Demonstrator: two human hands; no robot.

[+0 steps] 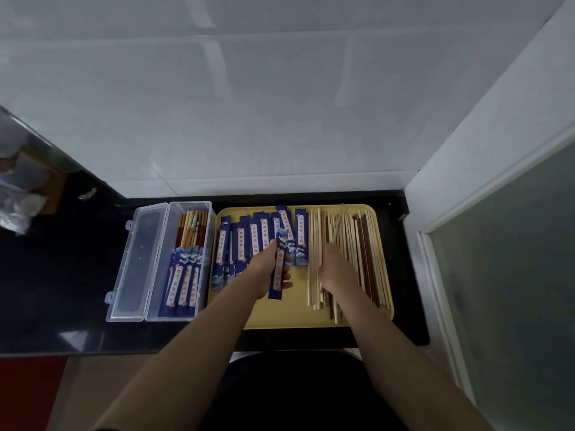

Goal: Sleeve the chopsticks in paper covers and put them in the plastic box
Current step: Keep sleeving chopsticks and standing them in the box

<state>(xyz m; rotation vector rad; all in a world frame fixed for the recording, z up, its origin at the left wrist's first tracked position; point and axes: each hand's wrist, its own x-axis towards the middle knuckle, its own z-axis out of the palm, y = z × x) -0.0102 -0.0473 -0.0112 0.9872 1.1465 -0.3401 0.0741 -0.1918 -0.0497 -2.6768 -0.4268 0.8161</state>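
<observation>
Black glossy countertop (62, 290) set against a white tiled wall. Directly on it: a clear plastic box (161, 262) at left, its hinged lid (133, 265) folded open flat on the surface, and a yellow tray (286, 315) just beside the box at right, edges nearly touching

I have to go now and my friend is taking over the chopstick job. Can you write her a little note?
Left hand holds one blue paper sleeve. Right hand rests on the loose wooden chopsticks, grip unclear. Spare blue sleeves lie on the yellow tray.
Done: a few sleeved pairs in the clear plastic box.
Left: sleeve and box the rest.
</observation>
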